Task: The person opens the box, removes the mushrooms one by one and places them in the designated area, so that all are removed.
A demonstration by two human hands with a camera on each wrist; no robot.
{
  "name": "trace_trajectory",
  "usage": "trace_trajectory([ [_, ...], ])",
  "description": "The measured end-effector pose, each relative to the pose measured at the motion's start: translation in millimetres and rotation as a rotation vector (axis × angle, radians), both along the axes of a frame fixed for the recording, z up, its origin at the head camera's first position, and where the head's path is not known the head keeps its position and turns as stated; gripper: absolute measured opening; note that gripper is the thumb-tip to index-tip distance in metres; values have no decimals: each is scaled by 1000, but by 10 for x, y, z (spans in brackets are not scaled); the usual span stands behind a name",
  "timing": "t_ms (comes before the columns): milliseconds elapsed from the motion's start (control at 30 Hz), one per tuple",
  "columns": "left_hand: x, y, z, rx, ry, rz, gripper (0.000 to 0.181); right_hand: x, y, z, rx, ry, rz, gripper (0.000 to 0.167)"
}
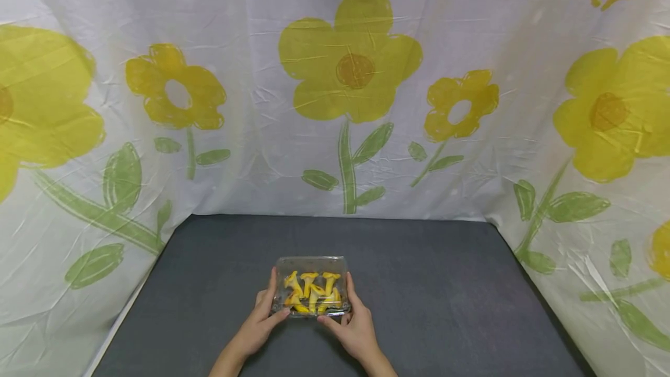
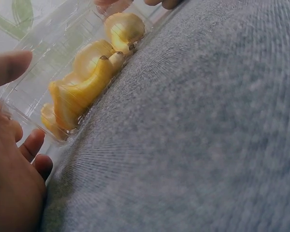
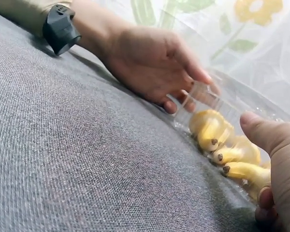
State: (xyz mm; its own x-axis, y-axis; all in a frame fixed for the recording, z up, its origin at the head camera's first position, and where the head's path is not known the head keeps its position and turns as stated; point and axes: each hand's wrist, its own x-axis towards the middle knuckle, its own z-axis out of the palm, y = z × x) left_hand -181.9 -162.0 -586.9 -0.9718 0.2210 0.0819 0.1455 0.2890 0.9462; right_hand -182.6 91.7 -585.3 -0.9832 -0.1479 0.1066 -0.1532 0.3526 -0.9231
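A clear plastic box (image 1: 312,264) with several yellow mushrooms (image 1: 314,297) inside is gripped at both ends, low over the dark cloth. My left hand (image 1: 256,324) holds its left end, thumb at the near edge; my right hand (image 1: 358,330) holds its right end the same way. In the left wrist view the left hand (image 2: 12,159) curls about one end of the box, with the mushrooms (image 2: 82,92) seen through its side. The right wrist view has the right hand (image 3: 285,154) at the near end and the left hand (image 3: 150,63) at the far end.
Dark grey cloth (image 1: 445,295) covers the table. A white curtain (image 1: 251,162) printed with yellow flowers hangs along the back and both sides. A black wrist device (image 3: 61,30) sits on the left wrist.
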Motion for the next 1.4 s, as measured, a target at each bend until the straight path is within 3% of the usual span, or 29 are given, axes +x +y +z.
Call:
trace_trajectory([
  [433,-11,-2,-13,-45,140,-38,77,-2,30,1,-18,-6,-5,119],
  [567,-17,10,11,-28,109,-35,72,1,31,0,-23,-15,-12,118],
  [700,-8,21,30,-28,66,10,74,0,25,-1,-27,-15,-6,118],
  [833,-4,15,28,-32,46,53,81,-4,14,-6,-37,18,11,116],
  [1033,-28,12,7,8,28,68,85,-1,5,-8,26,72,-12,109],
  [1233,-38,-2,15,-22,-16,136,83,13,21,-34,46,200,-26,88],
  [1400,-44,-3,26,-30,-15,147,87,1,52,-49,23,289,0,68],
])
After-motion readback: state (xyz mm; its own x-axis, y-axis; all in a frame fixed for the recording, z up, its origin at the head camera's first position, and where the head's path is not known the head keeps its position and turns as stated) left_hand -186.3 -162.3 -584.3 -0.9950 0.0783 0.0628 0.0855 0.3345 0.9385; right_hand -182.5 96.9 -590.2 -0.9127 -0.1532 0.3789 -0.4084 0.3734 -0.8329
